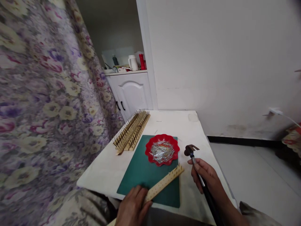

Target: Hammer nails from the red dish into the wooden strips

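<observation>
My left hand (134,205) is closed around the near part of a narrow wooden strip (162,184), which lies slantwise over a green mat (138,171). Rows of small dark marks run along the strip, and several nails (176,170) stand up at its far end. In my right hand (209,177) is a claw hammer (193,154), gripped by the shaft with its head raised to the right of the strip. A red scalloped dish (148,150) full of loose silver nails (162,151) rests on the mat beyond the strip.
Wooden strips studded with upright nails (133,130) lie at the table's back left. The white table (101,175) stands against a wall. A floral curtain (58,125) hangs at left, beside a white cabinet (134,91) carrying a white jug (133,62) and a red bottle-shaped object (142,62).
</observation>
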Available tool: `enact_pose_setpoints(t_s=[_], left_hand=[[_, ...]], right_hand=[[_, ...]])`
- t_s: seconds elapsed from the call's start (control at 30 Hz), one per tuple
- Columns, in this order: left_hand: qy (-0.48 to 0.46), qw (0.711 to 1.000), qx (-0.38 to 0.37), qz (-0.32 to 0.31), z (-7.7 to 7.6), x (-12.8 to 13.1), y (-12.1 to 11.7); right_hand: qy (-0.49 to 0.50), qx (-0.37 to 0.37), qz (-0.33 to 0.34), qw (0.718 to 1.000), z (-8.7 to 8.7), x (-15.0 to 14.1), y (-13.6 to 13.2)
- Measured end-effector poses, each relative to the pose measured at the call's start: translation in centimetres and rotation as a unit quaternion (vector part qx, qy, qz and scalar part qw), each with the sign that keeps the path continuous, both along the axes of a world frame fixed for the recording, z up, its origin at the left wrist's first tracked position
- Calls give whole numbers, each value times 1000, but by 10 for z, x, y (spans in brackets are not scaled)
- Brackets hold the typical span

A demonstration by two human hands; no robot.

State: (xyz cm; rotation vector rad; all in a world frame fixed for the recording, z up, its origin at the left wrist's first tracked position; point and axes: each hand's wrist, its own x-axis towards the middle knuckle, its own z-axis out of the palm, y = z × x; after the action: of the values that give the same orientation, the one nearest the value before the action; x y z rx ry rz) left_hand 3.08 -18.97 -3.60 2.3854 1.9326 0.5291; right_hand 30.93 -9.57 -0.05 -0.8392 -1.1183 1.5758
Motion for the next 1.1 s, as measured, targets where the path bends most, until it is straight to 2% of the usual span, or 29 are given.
enact_pose_setpoints(t_s=[0.2, 0.37, 0.53, 0.63, 0.77, 0.83, 0.93, 1.1], left_hand=[[5, 999, -48, 5, 6, 8, -6], [4, 993, -113, 23, 15, 12, -2], [-21, 989, -146, 19, 19, 11, 6], [-62, 987, -148, -8, 26, 8, 14], [-163, 977, -117, -74, 36, 7, 34], [-214, 968, -104, -84, 35, 12, 49], [-285, 951, -102, -67, 23, 26, 72], [-295, 949, -70, -86, 8, 45, 91]], right_hand=[[1, 5, 8, 1000, 0, -4, 1], [3, 9, 15, 1000, -1, -5, 2], [6, 8, 11, 1000, -2, -6, 3], [5, 7, 8, 1000, -5, -7, 5], [10, 5, 2, 1000, -9, -8, 7], [12, -2, 1, 1000, -9, -8, 9], [24, -14, 11, 1000, -7, -10, 8], [54, -43, 34, 997, -3, -8, -4]])
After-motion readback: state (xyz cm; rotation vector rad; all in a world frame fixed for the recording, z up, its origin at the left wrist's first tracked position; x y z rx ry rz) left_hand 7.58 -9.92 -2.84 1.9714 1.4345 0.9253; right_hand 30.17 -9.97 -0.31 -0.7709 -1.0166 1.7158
